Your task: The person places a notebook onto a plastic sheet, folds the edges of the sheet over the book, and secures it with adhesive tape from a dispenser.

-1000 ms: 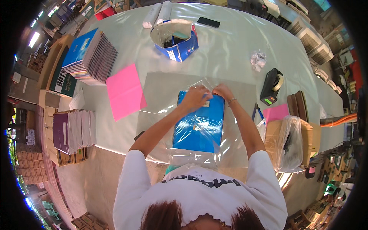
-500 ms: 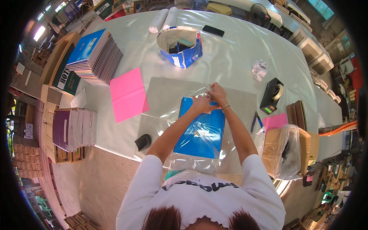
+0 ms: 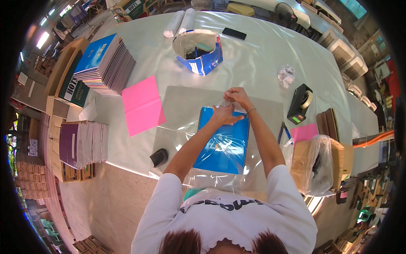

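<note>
Hands together at top edge of flat blue spiral notebook (image 3: 223, 142), left hand (image 3: 223, 114) pressing it, right hand (image 3: 237, 96) pinching crinkly clear plastic sleeve (image 3: 211, 180).

Premises: a stationery packing workshop or small warehouse.
Work surface: a long table (image 3: 262, 63) covered in pale sheeting served as the packing bench.
Stock: stacked spiral notebooks (image 3: 105, 61) and a second pile (image 3: 82, 144) lay at the left edge.
Storage: cardboard cartons (image 3: 29, 186) were stacked on the floor.
Equipment: a tape dispenser (image 3: 300, 103) and rolls of clear film (image 3: 179, 22) were present.
Surroundings: further benches, boxes and a fan (image 3: 284, 15) stood beyond.
</note>
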Available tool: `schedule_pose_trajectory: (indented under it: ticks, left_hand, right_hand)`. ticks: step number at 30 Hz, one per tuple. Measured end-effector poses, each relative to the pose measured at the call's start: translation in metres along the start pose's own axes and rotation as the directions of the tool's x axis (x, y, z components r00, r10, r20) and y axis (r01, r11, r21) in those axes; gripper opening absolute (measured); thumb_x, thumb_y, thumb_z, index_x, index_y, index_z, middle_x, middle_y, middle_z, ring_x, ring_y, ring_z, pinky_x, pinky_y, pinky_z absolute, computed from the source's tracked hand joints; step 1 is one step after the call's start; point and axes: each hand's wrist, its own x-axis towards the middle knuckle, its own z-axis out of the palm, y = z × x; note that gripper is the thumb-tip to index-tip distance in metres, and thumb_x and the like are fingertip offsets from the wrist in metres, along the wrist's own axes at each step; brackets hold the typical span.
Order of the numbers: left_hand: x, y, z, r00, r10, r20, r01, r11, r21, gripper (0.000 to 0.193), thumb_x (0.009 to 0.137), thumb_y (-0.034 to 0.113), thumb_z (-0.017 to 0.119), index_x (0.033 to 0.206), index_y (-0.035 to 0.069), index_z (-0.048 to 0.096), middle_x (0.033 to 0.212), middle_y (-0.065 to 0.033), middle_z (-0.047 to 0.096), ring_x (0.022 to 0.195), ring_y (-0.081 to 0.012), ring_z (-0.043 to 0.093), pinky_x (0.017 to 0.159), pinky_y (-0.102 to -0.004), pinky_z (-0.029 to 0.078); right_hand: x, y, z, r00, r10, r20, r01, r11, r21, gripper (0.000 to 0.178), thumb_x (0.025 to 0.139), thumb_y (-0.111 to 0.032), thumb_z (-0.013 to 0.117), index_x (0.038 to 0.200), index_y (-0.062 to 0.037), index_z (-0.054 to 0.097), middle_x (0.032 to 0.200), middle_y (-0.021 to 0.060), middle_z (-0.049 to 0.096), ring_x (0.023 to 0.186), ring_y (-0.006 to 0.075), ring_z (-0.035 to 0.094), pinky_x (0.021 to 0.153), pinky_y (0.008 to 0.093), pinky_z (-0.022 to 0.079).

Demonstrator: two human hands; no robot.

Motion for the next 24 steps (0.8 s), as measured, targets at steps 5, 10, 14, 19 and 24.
schedule_pose_trajectory:
  ticks: [5, 10, 14, 19, 24]
  left_hand:
    - [-0.013, -0.021, 0.010, 0.969, 0.155, -0.195, -0.142, 0.987, 0.078, 0.053, 0.087, 0.049, 0.050, 0.118, 0.008, 0.053, 0.115, -0.0123, 0.061, 0.107, -0.0301, 0.059, 0.092, -0.0586, 0.036]
    - [-0.017, -0.025, 0.011, 0.887, 0.285, -0.363, -0.269, 0.959, 0.095, 0.040, 0.088, 0.036, 0.053, 0.117, 0.009, 0.051, 0.113, -0.0109, 0.061, 0.105, -0.0281, 0.059, 0.093, -0.0547, 0.032]
    - [-0.028, -0.035, 0.002, 0.901, 0.256, -0.350, -0.232, 0.966, 0.110, 0.032, 0.083, 0.025, 0.061, 0.112, 0.012, 0.055, 0.106, -0.0085, 0.064, 0.101, -0.0246, 0.060, 0.095, -0.0499, 0.029]
    - [-0.033, -0.060, -0.004, 0.891, 0.167, -0.422, -0.219, 0.973, -0.077, 0.026, 0.077, 0.024, 0.070, 0.100, 0.016, 0.063, 0.098, 0.0005, 0.067, 0.088, -0.0193, 0.063, 0.092, -0.0450, 0.028]
    - [-0.020, -0.069, -0.017, 0.952, -0.154, -0.265, 0.070, 0.952, -0.299, 0.047, 0.060, 0.043, 0.082, 0.091, 0.014, 0.062, 0.100, -0.0019, 0.067, 0.091, -0.0190, 0.062, 0.092, -0.0475, 0.031]
  right_hand:
    - [-0.016, -0.023, 0.009, 0.999, 0.008, 0.039, -0.004, 0.995, -0.099, 0.017, 0.084, -0.011, 0.062, 0.088, 0.0040, 0.068, 0.079, 0.0087, 0.069, 0.071, 0.0145, 0.065, 0.062, 0.0247, 0.051]
    - [-0.026, -0.026, 0.008, 0.998, -0.028, 0.058, 0.033, 0.996, -0.087, 0.015, 0.083, -0.010, 0.062, 0.086, 0.0027, 0.069, 0.075, 0.0077, 0.068, 0.068, 0.0121, 0.062, 0.059, 0.0241, 0.048]
    - [-0.031, -0.025, 0.004, 0.996, -0.011, 0.088, 0.025, 0.986, -0.167, 0.018, 0.087, -0.014, 0.064, 0.094, 0.0023, 0.068, 0.085, 0.0091, 0.068, 0.079, 0.0138, 0.064, 0.070, 0.0251, 0.051]
    - [-0.043, -0.030, 0.012, 0.995, -0.076, 0.064, 0.092, 0.955, -0.282, 0.018, 0.085, -0.014, 0.065, 0.093, 0.0027, 0.069, 0.083, 0.0056, 0.068, 0.075, 0.0122, 0.062, 0.070, 0.0237, 0.049]
    - [-0.060, -0.033, 0.016, 0.997, -0.059, 0.052, 0.068, 0.981, -0.181, 0.019, 0.084, -0.014, 0.066, 0.091, 0.0025, 0.070, 0.081, 0.0052, 0.068, 0.075, 0.0110, 0.061, 0.069, 0.0229, 0.049]
